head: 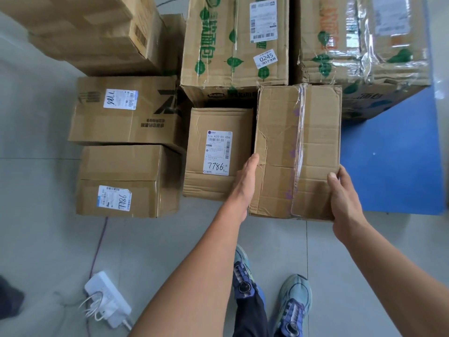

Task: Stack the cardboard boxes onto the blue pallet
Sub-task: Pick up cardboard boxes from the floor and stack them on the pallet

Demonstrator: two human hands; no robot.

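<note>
Cardboard, creased and taped down the middle, the held box (297, 152) sits between both hands: the left hand (244, 184) lies flat against its left side, the right hand (343, 203) grips its near right corner. It is beside the labelled box (217, 154) marked 7786, near the blue pallet (393, 166), which carries a large green-printed box (364, 45).

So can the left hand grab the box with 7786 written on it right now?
Probably not yet. The left hand is pressed flat against the side of the taped box that both hands hold. The 7786 box sits right beside it with nothing between, so letting go first would likely free it.
</note>
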